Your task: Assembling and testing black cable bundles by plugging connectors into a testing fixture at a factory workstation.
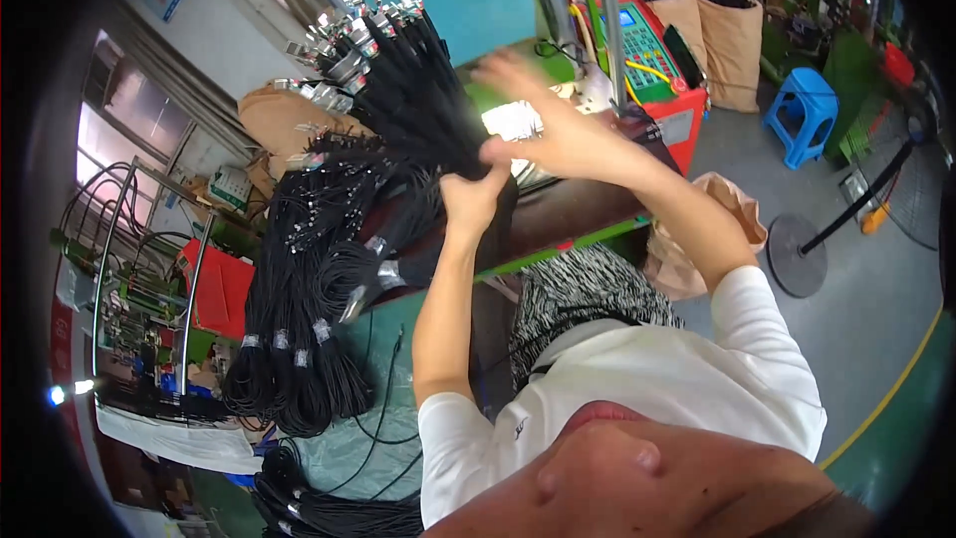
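Note:
A thick bundle of black cables with silvery metal connectors fans out toward the upper left. My left hand is wrapped round its lower end; most of its fingers are hidden behind the cables. My right hand is beside the bundle on the right, open, with fingers stretched out and blurred by motion. Its thumb comes close to the cables near my left hand; whether it touches them I cannot tell. More black cables with small connector ends lie heaped on the worktable, left of my hands.
Coiled, tied cable bundles hang off the table's left side. A red machine with a green keypad stands beyond my right hand. At right are paper sacks, a blue stool and a fan's round base.

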A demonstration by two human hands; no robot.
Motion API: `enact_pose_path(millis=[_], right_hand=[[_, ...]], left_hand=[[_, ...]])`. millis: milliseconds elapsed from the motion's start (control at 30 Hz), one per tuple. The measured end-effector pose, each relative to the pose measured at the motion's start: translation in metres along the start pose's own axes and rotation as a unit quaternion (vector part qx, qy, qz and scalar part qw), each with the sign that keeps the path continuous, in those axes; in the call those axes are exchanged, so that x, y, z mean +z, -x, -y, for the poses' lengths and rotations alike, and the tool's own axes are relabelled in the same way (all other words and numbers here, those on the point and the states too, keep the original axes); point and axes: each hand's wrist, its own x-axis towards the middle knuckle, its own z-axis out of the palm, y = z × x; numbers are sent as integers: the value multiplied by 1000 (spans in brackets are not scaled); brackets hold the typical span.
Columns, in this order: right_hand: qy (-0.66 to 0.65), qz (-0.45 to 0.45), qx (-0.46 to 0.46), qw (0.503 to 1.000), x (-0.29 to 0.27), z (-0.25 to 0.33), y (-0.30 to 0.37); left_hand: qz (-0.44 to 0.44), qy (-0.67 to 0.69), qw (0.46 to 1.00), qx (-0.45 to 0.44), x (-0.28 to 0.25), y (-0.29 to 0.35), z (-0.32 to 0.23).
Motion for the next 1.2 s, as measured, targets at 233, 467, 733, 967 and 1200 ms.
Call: enact_pose_path(millis=[233, 467, 733, 967, 1200], right_hand=[[122, -159, -149, 968, 22, 25, -49], [-298, -256, -57, 918, 12, 26, -39], [82, -97, -122, 984, 26, 20, -38], [246, -101, -176, 948, -11, -12, -5], [41, -211, -154, 964, -15, 18, -10]], left_hand=[[-16, 24, 1000, 8, 29, 16, -32], [14, -111, 992, -54, -8, 10, -23], [101, -74, 986, -109, -20, 23, -12], [268, -145, 944, -127, -30, 12, -8], [315, 335, 815, -352, -21, 25, 41]])
